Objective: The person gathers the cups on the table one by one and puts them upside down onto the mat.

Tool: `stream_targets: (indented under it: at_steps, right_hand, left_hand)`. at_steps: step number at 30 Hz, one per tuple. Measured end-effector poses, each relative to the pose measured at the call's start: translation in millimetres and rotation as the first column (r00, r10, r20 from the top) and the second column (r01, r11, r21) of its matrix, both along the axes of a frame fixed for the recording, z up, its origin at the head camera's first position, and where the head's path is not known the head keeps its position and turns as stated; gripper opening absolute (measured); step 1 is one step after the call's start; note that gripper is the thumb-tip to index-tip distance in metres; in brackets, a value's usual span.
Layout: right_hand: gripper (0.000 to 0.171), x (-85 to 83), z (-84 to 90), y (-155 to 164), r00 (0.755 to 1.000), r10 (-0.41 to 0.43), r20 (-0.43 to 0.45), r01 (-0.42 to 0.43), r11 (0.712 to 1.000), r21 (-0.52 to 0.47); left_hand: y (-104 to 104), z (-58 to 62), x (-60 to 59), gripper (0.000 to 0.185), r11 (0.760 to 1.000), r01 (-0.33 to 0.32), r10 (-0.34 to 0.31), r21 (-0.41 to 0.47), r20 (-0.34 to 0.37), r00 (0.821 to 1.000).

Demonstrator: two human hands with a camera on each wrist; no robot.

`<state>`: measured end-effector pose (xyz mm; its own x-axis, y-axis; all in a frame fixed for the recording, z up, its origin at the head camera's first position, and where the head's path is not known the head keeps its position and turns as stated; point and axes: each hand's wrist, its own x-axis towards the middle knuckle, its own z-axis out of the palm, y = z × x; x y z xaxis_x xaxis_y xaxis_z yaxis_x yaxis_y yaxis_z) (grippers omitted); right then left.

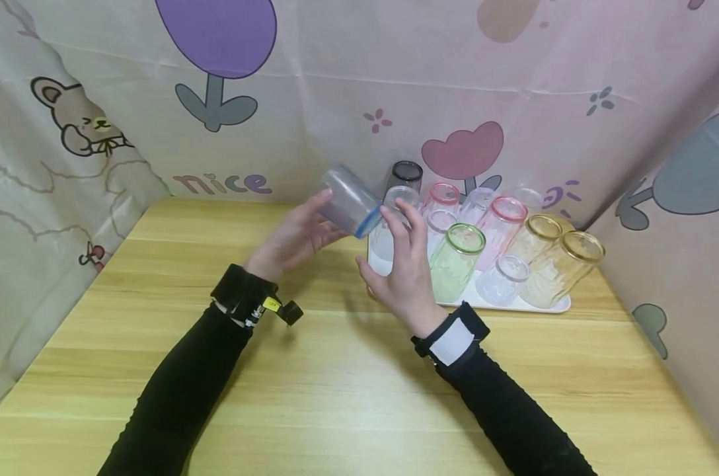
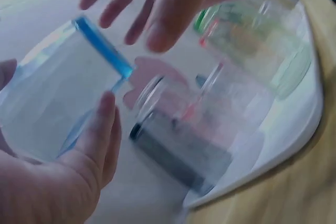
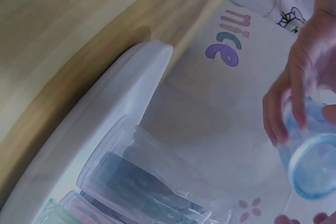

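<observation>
The fingers of the left hand are curled round a clear cup with a blue rim, gripping it by its lower body and holding it tilted in the air, mouth turned toward the right hand. In the left wrist view a thumb lies along the cup's side just short of the rim. To the right of those fingers, the right hand is raised with its fingers spread and fairly straight, the tips just beside the blue rim; whether they touch it I cannot tell. They close on nothing.

Beyond and to the right of the right hand's fingers, a white tray rests on the wooden surface, crowded with upright cups: a dark one at the back, pink ones, a green one, amber ones and several clear ones.

As a judgement: one cup is off the tray and in hand, held above the surface left of the tray; all the other cups are still on the tray, so most of the work looks to be ahead. The bare part of the surface nearest the left fingers carries no cup yet.
</observation>
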<state>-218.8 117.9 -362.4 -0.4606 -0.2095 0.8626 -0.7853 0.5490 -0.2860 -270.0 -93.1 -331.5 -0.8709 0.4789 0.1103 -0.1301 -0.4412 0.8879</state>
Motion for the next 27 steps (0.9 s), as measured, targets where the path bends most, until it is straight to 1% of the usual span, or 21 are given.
stream_targets:
  at_steps: [2,6,11,16,21,24,27]
  right_hand:
    - [0.093,0.6,1.1,-1.1,1.000,0.005,-0.021,-0.006,1.000,-0.021]
    - [0.088,1.1,2.9,-2.3,0.997,0.026,-0.067,-0.029,0.999,-0.040]
    - [0.075,2.4,5.1,-3.0,0.994,0.029,-0.106,-0.036,0.997,-0.062]
    - [0.069,4.9,6.7,-2.5,0.994,0.008,-0.112,-0.015,0.998,-0.060]
    - [0.067,7.3,11.5,-0.8,0.991,-0.003,-0.131,-0.005,0.998,-0.062]
    - [0.067,8.8,16.3,1.7,0.991,0.005,-0.137,-0.016,0.997,-0.081]
    - [0.067,11.5,23.0,5.2,0.992,0.014,-0.129,-0.028,0.994,-0.104]
  left_hand:
    - [6.3,-1.0,2.8,0.121,0.999,0.044,-0.044,-0.007,0.017,0.999]
    - [16.3,-3.0,8.9,0.125,0.993,0.102,-0.101,-0.051,0.022,0.995]
    - [22.2,-5.1,13.4,0.125,0.987,0.124,-0.125,-0.098,-0.005,0.992]
    - [24.1,-6.2,14.2,0.121,0.986,0.143,-0.144,-0.089,-0.011,0.989]
    - [24.8,-5.5,13.9,0.126,0.987,0.143,-0.144,-0.077,-0.007,0.990]
    - [22.8,-3.4,13.3,0.133,0.988,0.118,-0.120,-0.097,-0.012,0.993]
    - [18.3,-2.1,11.1,0.136,0.990,0.083,-0.086,-0.111,-0.024,0.996]
